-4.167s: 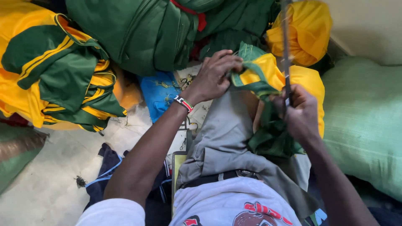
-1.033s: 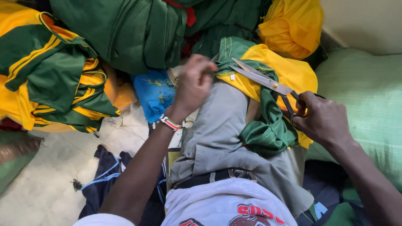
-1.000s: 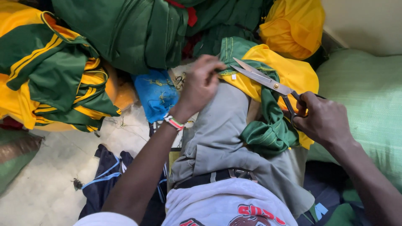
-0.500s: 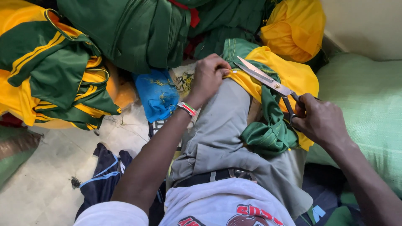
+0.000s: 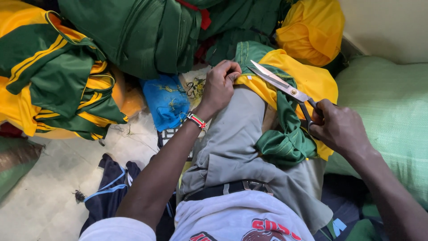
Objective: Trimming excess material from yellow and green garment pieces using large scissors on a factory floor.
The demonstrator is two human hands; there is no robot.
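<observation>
A: Logging the head view. Two hands showing, both mine. My left hand (image 5: 219, 87) is pinching the edge of the yellow-and-green garment (image 5: 307, 82) lying over my knee — fingers curled tight on the fabric, thumb side hidden, beaded wristband (image 5: 195, 119) at the wrist.

B: And the other hand?

A: My right hand (image 5: 338, 127) is gripping one pair of scissors (image 5: 278, 82) by the handles, fingers closed through the loops. The blades are pointing toward the left hand, tips slightly parted, lying just above the yellow cloth near the pinched edge.

B: Is the blade touching the fabric?

A: Cannot tell from this angle. The garment is draping across my grey trousers (image 5: 236, 143), its green ribbed part (image 5: 283, 145) bunching on the thigh.

B: Counting the surroundings?

A: One heap of green-and-yellow striped garments (image 5: 53, 85) at far left, one big dark green bundle (image 5: 142, 33) at top, one yellow bundle (image 5: 312, 29) top right, one blue cloth (image 5: 167, 100) on the floor, one pale green woven sack (image 5: 392, 120) at right, one navy garment (image 5: 109, 194) lying near my left elbow.
</observation>
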